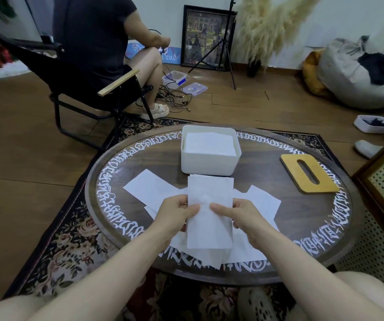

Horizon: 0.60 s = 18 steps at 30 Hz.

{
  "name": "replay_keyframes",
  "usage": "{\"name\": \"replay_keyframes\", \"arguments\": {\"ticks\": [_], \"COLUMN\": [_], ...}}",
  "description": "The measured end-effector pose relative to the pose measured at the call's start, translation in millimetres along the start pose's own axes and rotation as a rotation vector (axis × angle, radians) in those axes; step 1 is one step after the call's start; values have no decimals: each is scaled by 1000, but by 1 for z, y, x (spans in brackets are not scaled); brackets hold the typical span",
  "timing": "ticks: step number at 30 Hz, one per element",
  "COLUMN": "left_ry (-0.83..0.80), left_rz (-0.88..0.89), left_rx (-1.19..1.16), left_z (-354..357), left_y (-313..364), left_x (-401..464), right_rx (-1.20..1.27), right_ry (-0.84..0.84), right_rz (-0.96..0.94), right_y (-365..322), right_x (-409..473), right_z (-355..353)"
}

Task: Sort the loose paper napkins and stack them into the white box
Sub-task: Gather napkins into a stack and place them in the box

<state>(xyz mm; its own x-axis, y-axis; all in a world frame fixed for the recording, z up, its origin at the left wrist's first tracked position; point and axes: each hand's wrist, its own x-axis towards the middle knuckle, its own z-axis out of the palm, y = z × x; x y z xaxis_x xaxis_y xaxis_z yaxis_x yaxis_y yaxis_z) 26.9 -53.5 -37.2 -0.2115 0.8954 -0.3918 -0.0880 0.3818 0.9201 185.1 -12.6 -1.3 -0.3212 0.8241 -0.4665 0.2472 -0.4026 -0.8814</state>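
Both thumbs press on top of one napkin (210,214), left hand (174,213) and right hand (239,216) pinching its long sides. It looks thin, soft and floppy, so hold both edges. Beyond the fingertips sits the white box (210,166).

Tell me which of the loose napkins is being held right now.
The long napkin in the middle, pinched by the left hand and right hand. The other loose napkins lie flat on the table, untouched.
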Motion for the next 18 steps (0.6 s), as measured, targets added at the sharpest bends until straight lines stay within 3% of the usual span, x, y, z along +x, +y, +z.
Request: {"name": "replay_keyframes", "arguments": {"ticks": [8, 18], "left_ry": [8, 2], "left_rz": [-83, -61], "left_rx": [-88, -29], "left_z": [1, 1], "left_y": [4, 1], "left_x": [-2, -2], "right_rx": [-7, 56], "right_ry": [6, -12], "right_rz": [-4, -5], "right_y": [2, 6], "right_x": [0, 2], "right_z": [2, 5]}}
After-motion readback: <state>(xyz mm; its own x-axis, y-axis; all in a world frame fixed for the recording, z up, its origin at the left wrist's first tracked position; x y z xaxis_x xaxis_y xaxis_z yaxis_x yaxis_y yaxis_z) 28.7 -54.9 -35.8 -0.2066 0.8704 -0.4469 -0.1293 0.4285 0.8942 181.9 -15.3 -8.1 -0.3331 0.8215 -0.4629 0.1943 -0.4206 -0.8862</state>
